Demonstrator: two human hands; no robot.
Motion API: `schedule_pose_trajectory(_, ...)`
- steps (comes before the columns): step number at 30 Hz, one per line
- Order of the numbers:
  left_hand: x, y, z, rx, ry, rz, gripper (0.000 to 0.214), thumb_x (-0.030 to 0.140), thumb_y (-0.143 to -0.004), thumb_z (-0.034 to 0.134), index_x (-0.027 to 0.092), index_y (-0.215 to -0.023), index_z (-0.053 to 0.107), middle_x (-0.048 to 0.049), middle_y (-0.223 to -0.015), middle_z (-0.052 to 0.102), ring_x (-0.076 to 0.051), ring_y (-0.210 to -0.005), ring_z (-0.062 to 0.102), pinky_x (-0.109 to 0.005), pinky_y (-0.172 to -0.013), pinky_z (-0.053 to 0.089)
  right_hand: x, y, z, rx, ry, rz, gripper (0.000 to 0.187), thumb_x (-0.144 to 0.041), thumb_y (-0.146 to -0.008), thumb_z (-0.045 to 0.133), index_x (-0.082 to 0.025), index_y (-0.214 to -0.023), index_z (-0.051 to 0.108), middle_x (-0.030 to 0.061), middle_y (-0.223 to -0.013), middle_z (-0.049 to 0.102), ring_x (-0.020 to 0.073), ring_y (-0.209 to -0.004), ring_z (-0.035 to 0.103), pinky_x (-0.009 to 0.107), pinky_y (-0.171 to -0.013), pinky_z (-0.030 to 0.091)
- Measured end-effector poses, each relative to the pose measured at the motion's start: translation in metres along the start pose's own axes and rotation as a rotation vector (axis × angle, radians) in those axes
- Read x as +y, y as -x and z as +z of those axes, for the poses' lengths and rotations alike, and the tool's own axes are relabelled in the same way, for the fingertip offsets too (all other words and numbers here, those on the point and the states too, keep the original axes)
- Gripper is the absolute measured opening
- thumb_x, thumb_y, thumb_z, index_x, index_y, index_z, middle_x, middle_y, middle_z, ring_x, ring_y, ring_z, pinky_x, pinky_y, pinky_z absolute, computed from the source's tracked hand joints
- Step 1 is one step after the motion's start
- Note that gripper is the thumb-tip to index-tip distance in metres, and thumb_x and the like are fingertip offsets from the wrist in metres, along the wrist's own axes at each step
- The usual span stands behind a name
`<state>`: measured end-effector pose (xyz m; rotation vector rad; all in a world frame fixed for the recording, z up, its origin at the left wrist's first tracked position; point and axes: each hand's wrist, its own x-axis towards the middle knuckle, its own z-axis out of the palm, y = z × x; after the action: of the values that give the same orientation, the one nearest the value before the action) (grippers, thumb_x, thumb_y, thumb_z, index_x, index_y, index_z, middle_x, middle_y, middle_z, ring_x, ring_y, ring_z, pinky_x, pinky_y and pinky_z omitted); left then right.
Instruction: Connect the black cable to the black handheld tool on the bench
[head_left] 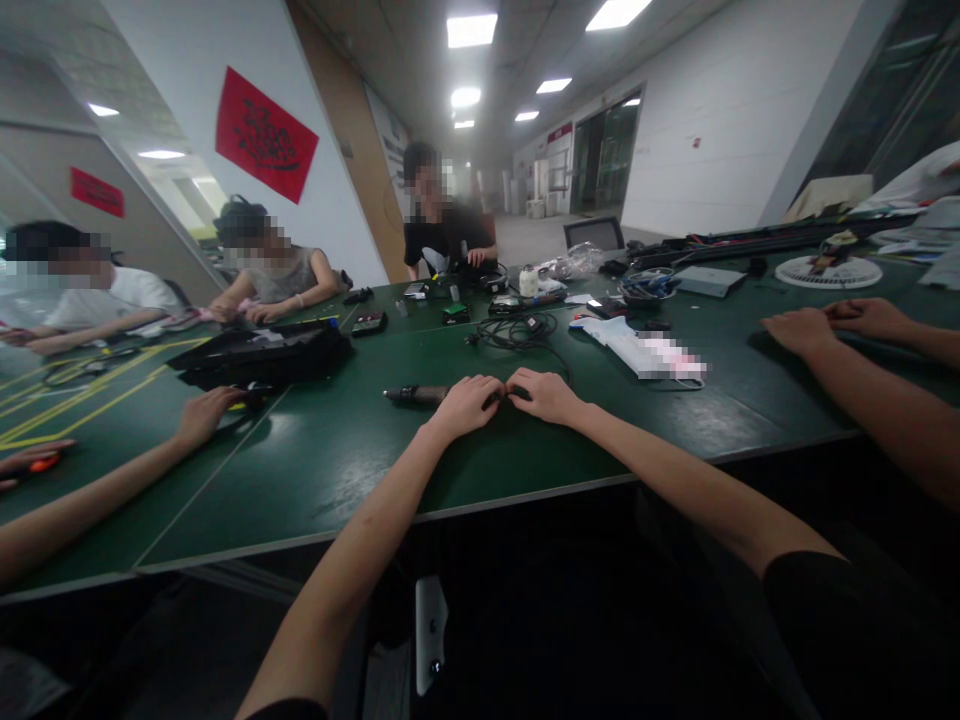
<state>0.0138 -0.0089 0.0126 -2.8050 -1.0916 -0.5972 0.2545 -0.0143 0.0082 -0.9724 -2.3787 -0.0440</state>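
My left hand point(470, 404) is closed, thumb and fingers pinching a small dark piece point(491, 401) just above the green table point(375, 450). Right beside it, my right hand point(549, 398) is closed on another small dark piece point(519, 393). The fingertips of both hands nearly meet. What these pieces are, and whether they join, I cannot make out. A dark cylindrical tool point(415, 395) with a pale pointed tip lies on the table, its tip to the left. My left hand hides its other end, so I cannot tell whether the hand touches it.
Behind my hands lies a coiled black cable point(514, 330). A white packet point(637, 348) is to the right, a black tray point(262, 350) to the left. Neighbours' hands point(206, 415) reach in from both sides. A phone point(430, 635) shows below the table edge.
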Motion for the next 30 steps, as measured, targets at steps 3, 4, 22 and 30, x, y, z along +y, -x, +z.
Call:
schedule_pose_trajectory(3,-0.0013,0.0002,0.0007,0.016,0.015,-0.028,0.010,0.030,-0.099,0.063,0.026,-0.108,0.062,-0.0039,-0.110,0.072,-0.025,-0.105,0.065,-0.041,-0.093,0.050,0.0000,-0.0003,-0.0001,-0.003,-0.001,-0.005,0.012,-0.029,-0.101,0.063,-0.024,-0.111,0.068,0.0042,-0.113,0.069,0.0181,-0.089,0.065,0.027,-0.075,0.041)
schedule_pose_trajectory(4,-0.0016,0.0003,0.0010,0.022,0.013,-0.032,0.011,0.031,-0.098,0.064,0.026,-0.108,0.062,-0.0038,-0.109,0.072,-0.025,-0.104,0.065,-0.041,-0.092,0.050,0.0000,-0.0003,-0.0001,-0.005,0.001,-0.005,0.012,-0.029,-0.101,0.063,-0.024,-0.111,0.067,0.0041,-0.113,0.069,0.0181,-0.089,0.065,0.027,-0.075,0.041)
schedule_pose_trajectory(22,-0.0033,0.0008,0.0027,0.023,-0.014,-0.012,0.011,0.031,-0.099,0.063,0.026,-0.108,0.062,-0.0041,-0.109,0.072,-0.026,-0.103,0.066,-0.041,-0.091,0.049,0.0000,-0.0008,0.0002,-0.011,0.005,-0.006,0.011,-0.029,-0.101,0.063,-0.024,-0.109,0.067,0.0039,-0.112,0.070,0.0182,-0.088,0.065,0.028,-0.074,0.041)
schedule_pose_trajectory(30,-0.0024,0.0010,0.0011,0.018,-0.006,-0.008,0.011,0.034,-0.101,0.061,0.026,-0.108,0.061,-0.0044,-0.110,0.071,-0.026,-0.104,0.066,-0.041,-0.092,0.049,-0.0003,-0.0005,0.0008,0.002,0.008,-0.004,0.012,-0.029,-0.100,0.063,-0.024,-0.110,0.068,0.0036,-0.112,0.069,0.0179,-0.086,0.065,0.028,-0.073,0.040)
